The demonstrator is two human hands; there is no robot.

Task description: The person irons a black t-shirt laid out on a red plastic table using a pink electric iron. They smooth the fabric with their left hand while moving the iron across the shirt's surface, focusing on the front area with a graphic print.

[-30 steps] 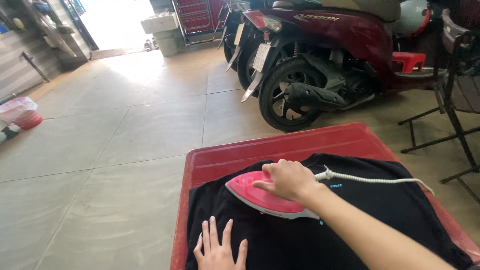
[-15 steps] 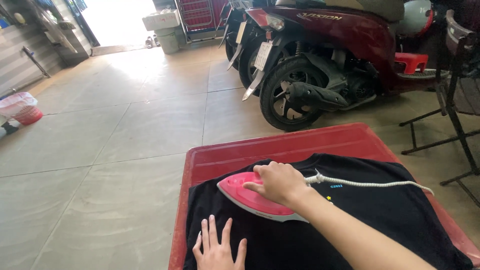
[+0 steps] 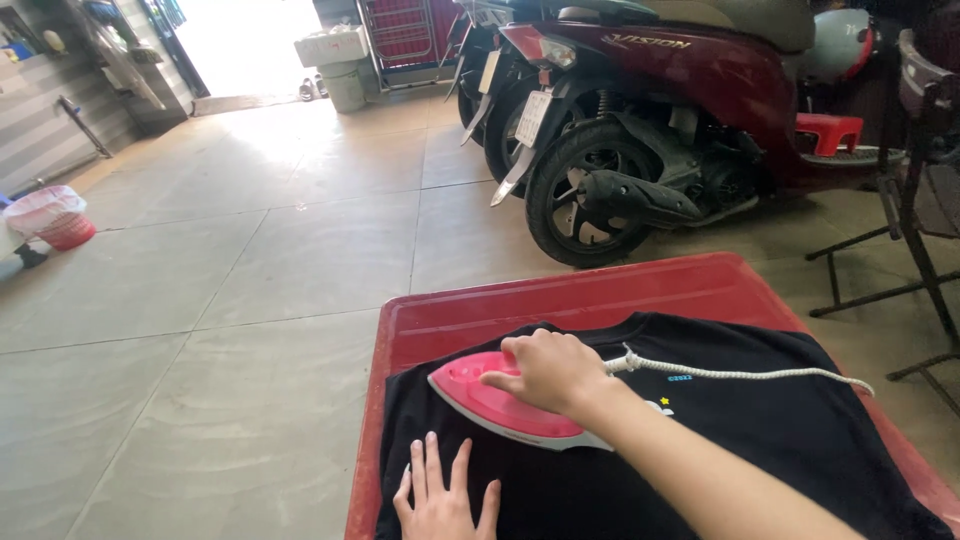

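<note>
Compared with a second ago, the pink iron (image 3: 505, 402) is sitting further toward the left edge of the red worktop (image 3: 560, 300), its pointed tip now lying close to the left hem of the black shirt (image 3: 760, 430). The right hand (image 3: 545, 370) is riding with it, and the white cord (image 3: 740, 373) is trailing out longer across the cloth toward the right edge. The left hand (image 3: 440, 495) is staying where it was, at the near left corner.

Going from the biggest things down: two scooters are standing beyond the far edge of the worktop, a dark red one (image 3: 690, 110) in front and another (image 3: 490, 60) partly hidden behind it. One black metal stand (image 3: 900, 230) is standing off the far right corner. One red worktop is carrying one black shirt, which is spreading over most of it and leaving a bare red strip along the far and left edges. One pink basket (image 3: 55, 215) is sitting on the tiled floor (image 3: 250, 300) well off to the left. One red stool (image 3: 830, 130) is showing beside the front scooter.

One iron is lying flat on the shirt, near the left edge. The right hand is closing over its handle from above, fingers wrapped around. The left hand is lying open, palm down, fingers spread flat on the shirt, just beside the iron's near side but apart from it.
</note>
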